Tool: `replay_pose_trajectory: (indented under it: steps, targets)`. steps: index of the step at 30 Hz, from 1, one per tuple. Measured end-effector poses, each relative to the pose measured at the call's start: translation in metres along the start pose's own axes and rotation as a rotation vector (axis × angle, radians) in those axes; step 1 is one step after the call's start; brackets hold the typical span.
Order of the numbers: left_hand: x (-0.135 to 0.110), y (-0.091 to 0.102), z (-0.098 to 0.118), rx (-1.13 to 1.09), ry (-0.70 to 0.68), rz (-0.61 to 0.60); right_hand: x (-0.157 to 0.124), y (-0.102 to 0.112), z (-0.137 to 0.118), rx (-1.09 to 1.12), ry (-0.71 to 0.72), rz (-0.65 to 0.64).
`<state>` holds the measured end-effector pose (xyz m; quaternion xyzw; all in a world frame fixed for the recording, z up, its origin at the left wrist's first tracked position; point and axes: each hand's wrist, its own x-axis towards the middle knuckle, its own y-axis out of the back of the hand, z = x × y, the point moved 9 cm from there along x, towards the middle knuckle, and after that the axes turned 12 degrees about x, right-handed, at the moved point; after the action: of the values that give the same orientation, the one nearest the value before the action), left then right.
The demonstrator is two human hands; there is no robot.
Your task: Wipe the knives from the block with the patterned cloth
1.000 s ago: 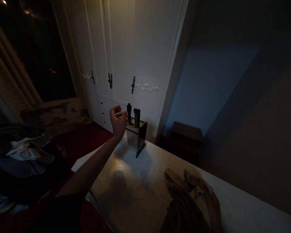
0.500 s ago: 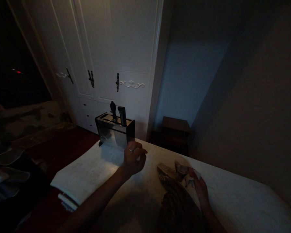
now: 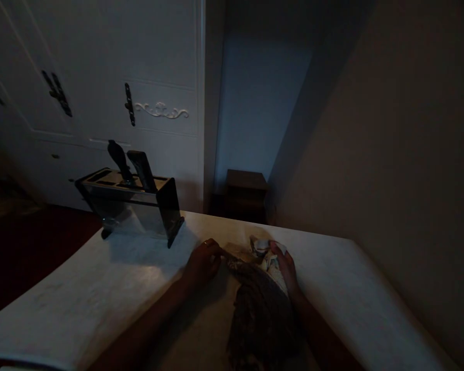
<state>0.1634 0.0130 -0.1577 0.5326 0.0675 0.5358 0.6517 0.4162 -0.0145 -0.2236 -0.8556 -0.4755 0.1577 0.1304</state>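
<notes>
A dark patterned cloth (image 3: 261,304) lies on the pale table (image 3: 112,288) in front of me, in dim light. My left hand (image 3: 201,263), a ring on one finger, pinches the cloth's far left corner. On the far right edge of the cloth rests my right hand (image 3: 284,265), fingers curled over a lighter crumpled part. A knife block (image 3: 133,208) with two dark-handled knives (image 3: 129,165) stands on the table's far left, a little beyond my left hand.
White wardrobe doors (image 3: 100,87) with dark handles stand behind the table. A small dark side table (image 3: 245,193) sits in the corner by a blue-lit wall. A plain wall runs along the right. Dark red floor shows at the left.
My left hand has come down from the knife block to the cloth's corner. The view has swung right and lower, and my right hand has stayed on the cloth.
</notes>
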Motion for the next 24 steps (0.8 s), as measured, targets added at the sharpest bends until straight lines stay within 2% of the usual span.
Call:
replay_pose_trajectory:
  steps: [6,11,16,24]
  targets:
    - [0.000,-0.012,-0.003,0.119,-0.052,-0.099,0.000,-0.001,-0.005,-0.006,0.039,0.007]
    - [0.003,-0.010,-0.006,0.157,-0.080,-0.118,-0.002,0.003,-0.010,0.015,0.049,0.054]
    - [0.001,-0.009,-0.002,0.145,-0.112,-0.139,-0.003,0.005,-0.015,0.025,0.071,0.031]
    - [-0.004,-0.012,0.006,0.101,-0.135,-0.171,-0.008,0.021,-0.045,-0.031,0.116,0.052]
